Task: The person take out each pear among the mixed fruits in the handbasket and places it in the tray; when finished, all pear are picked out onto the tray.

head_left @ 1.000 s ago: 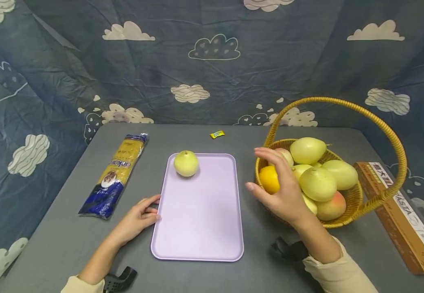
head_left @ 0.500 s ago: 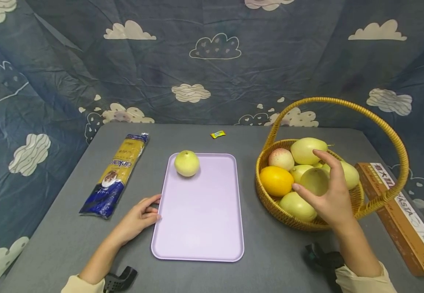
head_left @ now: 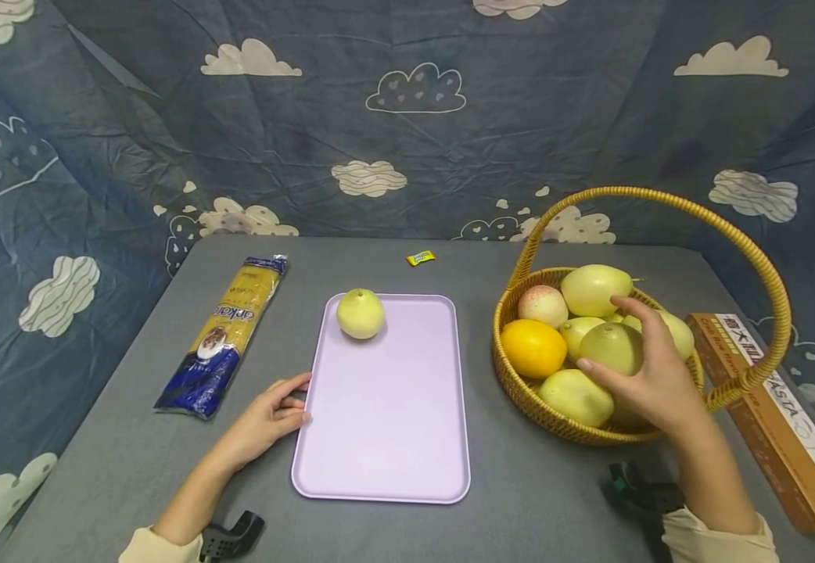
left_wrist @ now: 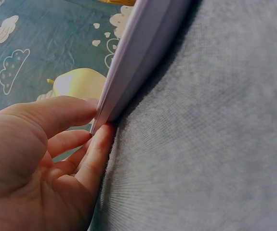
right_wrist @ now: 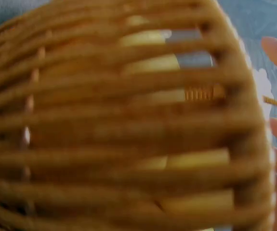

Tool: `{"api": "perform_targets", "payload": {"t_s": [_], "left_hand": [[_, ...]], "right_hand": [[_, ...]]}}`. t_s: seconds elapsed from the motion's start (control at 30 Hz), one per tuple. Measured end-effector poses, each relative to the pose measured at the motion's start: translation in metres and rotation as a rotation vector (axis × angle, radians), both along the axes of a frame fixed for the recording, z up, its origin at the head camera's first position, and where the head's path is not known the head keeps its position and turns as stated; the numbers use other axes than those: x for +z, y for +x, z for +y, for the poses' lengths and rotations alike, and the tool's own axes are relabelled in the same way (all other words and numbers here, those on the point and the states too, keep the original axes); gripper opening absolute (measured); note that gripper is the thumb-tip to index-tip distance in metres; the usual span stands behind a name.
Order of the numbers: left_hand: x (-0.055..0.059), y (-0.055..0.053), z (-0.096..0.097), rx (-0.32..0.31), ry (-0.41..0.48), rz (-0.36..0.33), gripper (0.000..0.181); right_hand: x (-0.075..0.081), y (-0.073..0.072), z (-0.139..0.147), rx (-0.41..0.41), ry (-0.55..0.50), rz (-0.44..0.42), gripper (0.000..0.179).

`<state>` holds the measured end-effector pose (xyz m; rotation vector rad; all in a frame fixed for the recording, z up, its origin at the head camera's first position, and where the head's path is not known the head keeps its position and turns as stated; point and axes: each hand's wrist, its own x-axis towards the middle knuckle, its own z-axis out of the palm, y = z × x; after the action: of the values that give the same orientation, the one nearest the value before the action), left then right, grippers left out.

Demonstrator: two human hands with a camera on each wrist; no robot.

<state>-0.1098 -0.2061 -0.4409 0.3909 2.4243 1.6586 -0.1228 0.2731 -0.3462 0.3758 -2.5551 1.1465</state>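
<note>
My left hand rests at the left edge of a lilac tray, its fingertips touching the rim. In the left wrist view thumb and fingers lie against that same rim. One pale green melon sits in the tray's far left corner. Over a wicker basket at the right, my right hand is spread around a round pale green melon. The thumb tip meets its left side, while the forefinger stands above its top. The right wrist view is mostly filled by blurred basket weave.
Beside that melon lie an orange-yellow fruit, a reddish peach-like fruit and several pale green melons. The basket's tall handle arches over them. A spaghetti packet lies left, a small yellow wrapper behind, a pasta box right.
My right hand has moved right, from the basket's left side to the round melon inside. The left hand, tray and the melon on it have stayed put.
</note>
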Motion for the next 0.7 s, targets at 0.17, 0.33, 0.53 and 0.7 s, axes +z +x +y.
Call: {"api": "perform_targets", "payload": {"t_s": [0.17,0.33,0.53,0.7], "left_hand": [[0.0,-0.001,0.0,0.004,-0.003,-0.002,0.056],[-0.001,-0.001,0.0,0.006,-0.009,-0.003,0.056],[-0.002,-0.001,0.0,0.008,-0.01,-0.004,0.056],[-0.003,-0.001,0.0,0.002,-0.003,0.009,0.056]], "right_hand": [[-0.001,-0.001,0.007,0.02,0.01,-0.038,0.085],[-0.002,-0.001,0.012,0.006,0.047,-0.089,0.083],[0.0,-0.001,0.014,-0.002,0.09,-0.13,0.082],[0.002,0.001,0.014,-0.001,0.111,-0.161,0.081]]}}
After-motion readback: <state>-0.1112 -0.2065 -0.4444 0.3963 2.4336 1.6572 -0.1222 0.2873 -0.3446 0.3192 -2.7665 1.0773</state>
